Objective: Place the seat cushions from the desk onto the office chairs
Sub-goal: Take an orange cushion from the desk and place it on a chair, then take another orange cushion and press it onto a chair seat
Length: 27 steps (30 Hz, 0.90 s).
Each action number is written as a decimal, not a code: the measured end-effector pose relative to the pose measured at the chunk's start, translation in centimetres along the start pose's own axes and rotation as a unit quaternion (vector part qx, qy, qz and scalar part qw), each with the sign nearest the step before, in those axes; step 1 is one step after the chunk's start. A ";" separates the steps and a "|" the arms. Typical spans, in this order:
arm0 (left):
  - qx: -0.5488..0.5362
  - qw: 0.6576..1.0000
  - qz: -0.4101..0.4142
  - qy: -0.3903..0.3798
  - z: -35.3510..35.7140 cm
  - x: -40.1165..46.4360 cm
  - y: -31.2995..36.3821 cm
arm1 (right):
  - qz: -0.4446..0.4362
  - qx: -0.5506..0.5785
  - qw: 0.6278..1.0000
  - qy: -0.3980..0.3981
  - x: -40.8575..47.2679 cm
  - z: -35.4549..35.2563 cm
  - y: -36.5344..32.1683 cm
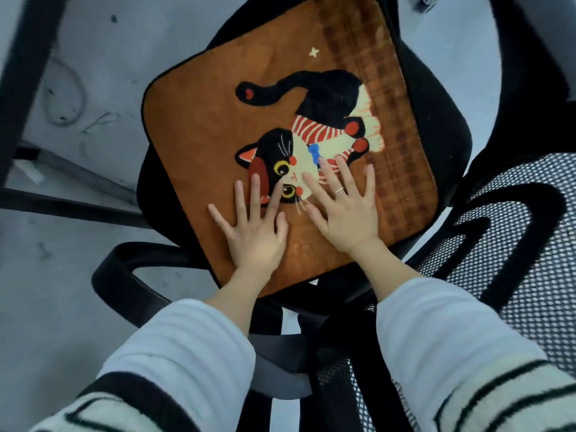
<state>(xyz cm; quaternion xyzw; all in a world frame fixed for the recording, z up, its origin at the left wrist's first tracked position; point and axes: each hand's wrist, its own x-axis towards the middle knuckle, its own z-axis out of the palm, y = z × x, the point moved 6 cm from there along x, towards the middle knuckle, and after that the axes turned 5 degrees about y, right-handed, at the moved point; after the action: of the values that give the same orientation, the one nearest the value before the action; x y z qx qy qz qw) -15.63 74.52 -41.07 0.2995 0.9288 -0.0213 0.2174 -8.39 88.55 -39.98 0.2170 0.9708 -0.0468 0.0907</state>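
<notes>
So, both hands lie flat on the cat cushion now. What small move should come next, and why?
Probably lift both hands away. The cushion already lies flat on the chair seat, black seat showing around its edges, and the left hand and right hand only press on it with straight, spread fingers; neither grips it. It sits somewhat turned, so a small twist first could also be reasonable.

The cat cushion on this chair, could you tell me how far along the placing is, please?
Done: the brown cat cushion already lies on the black office chair seat. In hand: both hands, left hand and right hand, press flat on it. Left: letting go; any other cushions or chairs are out of view.
</notes>
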 end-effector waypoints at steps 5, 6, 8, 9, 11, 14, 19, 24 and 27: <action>-0.056 0.989 -0.133 0.000 0.4 -3.7 -0.4 | 0.223 0.027 0.972 -0.064 -2.4 -0.9 3.8; -0.065 0.987 -0.143 0.012 0.5 -3.7 -0.2 | 0.240 0.032 0.969 -0.056 -2.6 -0.7 3.5; -0.066 0.985 -0.157 0.028 0.9 -3.4 0.0 | 0.268 0.032 0.962 -0.031 -2.5 -0.2 2.5; -0.062 0.984 -0.160 0.039 1.4 -3.3 0.0 | 0.280 0.025 0.959 -0.021 -2.3 0.3 2.3; -0.055 0.984 -0.159 0.066 2.6 -3.3 0.0 | 0.290 0.012 0.957 -0.003 -2.4 1.6 2.2; -0.050 0.982 -0.166 0.071 3.1 -2.5 0.2 | 0.284 -0.006 0.959 0.007 -1.8 2.2 2.6; -0.039 0.985 -0.166 0.003 2.4 -2.9 0.4 | 0.275 0.014 0.960 -0.058 -1.9 1.8 2.1; -0.118 0.972 -0.153 -0.132 -2.1 -2.8 0.7 | 0.236 0.116 0.947 -0.184 -1.8 -2.1 0.8; -0.250 0.939 -0.128 -0.196 -6.3 -3.2 0.8 | 0.158 0.178 0.942 -0.236 -2.3 -6.0 -1.0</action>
<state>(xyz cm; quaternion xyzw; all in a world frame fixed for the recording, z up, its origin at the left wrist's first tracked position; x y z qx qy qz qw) -15.29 74.50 -33.95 0.1037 0.8737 0.1257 0.4584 -7.75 87.46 -33.63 0.3634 0.8505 -0.2539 0.2832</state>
